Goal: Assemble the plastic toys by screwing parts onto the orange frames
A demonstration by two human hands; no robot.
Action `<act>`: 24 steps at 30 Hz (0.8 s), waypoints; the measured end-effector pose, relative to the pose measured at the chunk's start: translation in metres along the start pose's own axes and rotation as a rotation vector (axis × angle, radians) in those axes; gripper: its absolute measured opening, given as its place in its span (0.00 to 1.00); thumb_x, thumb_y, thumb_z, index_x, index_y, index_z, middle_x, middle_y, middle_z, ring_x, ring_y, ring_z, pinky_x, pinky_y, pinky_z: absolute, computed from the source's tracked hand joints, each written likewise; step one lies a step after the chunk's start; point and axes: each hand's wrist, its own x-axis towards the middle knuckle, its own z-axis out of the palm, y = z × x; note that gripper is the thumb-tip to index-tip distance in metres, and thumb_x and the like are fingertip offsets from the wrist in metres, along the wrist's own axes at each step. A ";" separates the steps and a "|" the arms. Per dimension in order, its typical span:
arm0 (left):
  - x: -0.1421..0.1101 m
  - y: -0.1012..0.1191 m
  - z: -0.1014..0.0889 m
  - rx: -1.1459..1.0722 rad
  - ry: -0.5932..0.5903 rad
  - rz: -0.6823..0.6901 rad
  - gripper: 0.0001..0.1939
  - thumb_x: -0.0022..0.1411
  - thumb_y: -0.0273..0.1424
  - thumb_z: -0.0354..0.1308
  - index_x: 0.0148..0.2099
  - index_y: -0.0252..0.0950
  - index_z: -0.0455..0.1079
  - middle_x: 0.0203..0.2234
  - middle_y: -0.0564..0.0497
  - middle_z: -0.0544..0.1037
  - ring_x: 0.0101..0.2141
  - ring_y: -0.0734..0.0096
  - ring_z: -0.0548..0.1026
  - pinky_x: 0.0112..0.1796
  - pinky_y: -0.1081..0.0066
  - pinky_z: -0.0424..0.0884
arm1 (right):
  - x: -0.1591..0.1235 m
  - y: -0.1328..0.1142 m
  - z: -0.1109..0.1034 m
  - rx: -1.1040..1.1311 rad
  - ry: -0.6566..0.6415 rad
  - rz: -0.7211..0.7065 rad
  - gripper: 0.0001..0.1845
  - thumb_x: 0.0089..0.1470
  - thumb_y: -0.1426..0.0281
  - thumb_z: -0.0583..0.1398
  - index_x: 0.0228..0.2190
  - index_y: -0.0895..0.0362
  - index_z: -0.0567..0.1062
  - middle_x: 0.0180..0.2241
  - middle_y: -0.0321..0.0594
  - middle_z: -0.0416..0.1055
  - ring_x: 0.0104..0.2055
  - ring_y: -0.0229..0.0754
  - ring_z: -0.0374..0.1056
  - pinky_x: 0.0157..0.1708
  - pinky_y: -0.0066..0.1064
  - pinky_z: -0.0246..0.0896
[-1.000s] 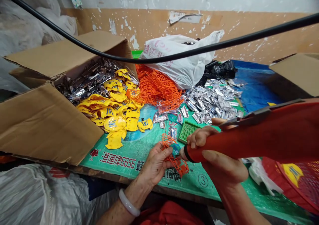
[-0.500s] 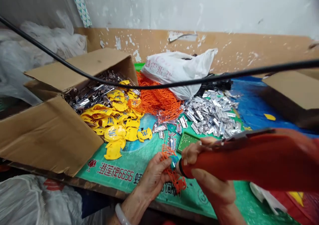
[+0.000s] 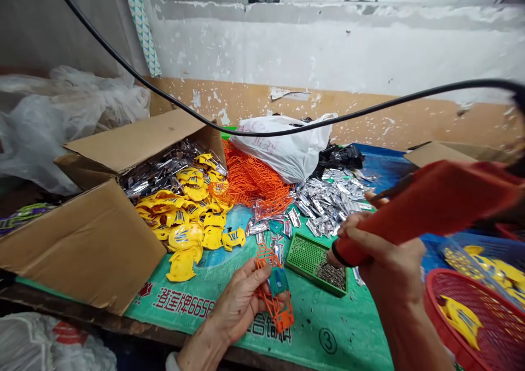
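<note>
- Left hand [image 3: 240, 305]: closing fingers narrowly on an orange frame [image 3: 275, 305], above the table's [image 3: 336, 322] near edge, toward the middle
- Teal tag [image 3: 279, 280]: sitting on the frame's upper part, just beside the left fingertips
- Right hand [image 3: 389, 267]: wrapping fingers tightly around a red tool [image 3: 430, 207], blurred, with the index finger lying along its top
- Tool's black-ringed tip [image 3: 335, 256]: pointing down and left, hovering near the frame without touching it
- Green tray [image 3: 305, 264]: lying mid-table, just right of the frame, holding dark bits [image 3: 334, 275]
- Cardboard box [image 3: 82, 239]: standing at the table's left edge, holding yellow pieces [image 3: 184, 237] and silver strips [image 3: 156, 171]
- Orange mesh [image 3: 254, 177]: heaping toward the far edge, beside the box
- White bag [image 3: 283, 146]: slumping behind the mesh
- Silver pile [image 3: 328, 201]: spreading right of the mesh
- Red basket [image 3: 463, 316]: sitting past the table's right edge, holding a yellow piece [image 3: 455, 319]
- Black cable [image 3: 287, 133]: sagging across the view overhead
</note>
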 end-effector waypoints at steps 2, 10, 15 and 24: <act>0.000 0.002 -0.002 -0.023 -0.023 0.021 0.13 0.54 0.34 0.65 0.41 0.34 0.71 0.27 0.51 0.76 0.25 0.70 0.76 0.31 0.68 0.73 | 0.009 0.009 -0.006 -0.097 0.082 0.032 0.14 0.31 0.72 0.71 0.24 0.59 0.74 0.20 0.34 0.70 0.20 0.37 0.64 0.19 0.31 0.60; -0.003 -0.006 -0.006 -0.144 -0.151 0.093 0.18 0.46 0.29 0.70 0.42 0.31 0.77 0.36 0.44 0.80 0.36 0.65 0.76 0.42 0.67 0.70 | 0.016 0.021 -0.015 -0.418 0.221 0.071 0.18 0.27 0.66 0.72 0.25 0.59 0.76 0.22 0.34 0.72 0.21 0.37 0.65 0.22 0.31 0.60; -0.005 -0.013 -0.008 -0.198 -0.103 0.020 0.22 0.44 0.30 0.69 0.43 0.28 0.77 0.37 0.42 0.81 0.35 0.63 0.77 0.40 0.66 0.71 | 0.013 0.011 -0.005 -0.598 0.222 0.044 0.17 0.32 0.63 0.69 0.26 0.59 0.76 0.22 0.35 0.70 0.22 0.39 0.64 0.24 0.34 0.60; -0.004 -0.012 -0.011 -0.175 0.008 0.049 0.16 0.48 0.30 0.68 0.40 0.28 0.78 0.32 0.45 0.82 0.30 0.70 0.76 0.33 0.73 0.71 | 0.017 0.018 -0.015 -0.738 0.197 -0.203 0.33 0.44 0.55 0.65 0.49 0.56 0.66 0.40 0.43 0.68 0.37 0.48 0.66 0.34 0.42 0.62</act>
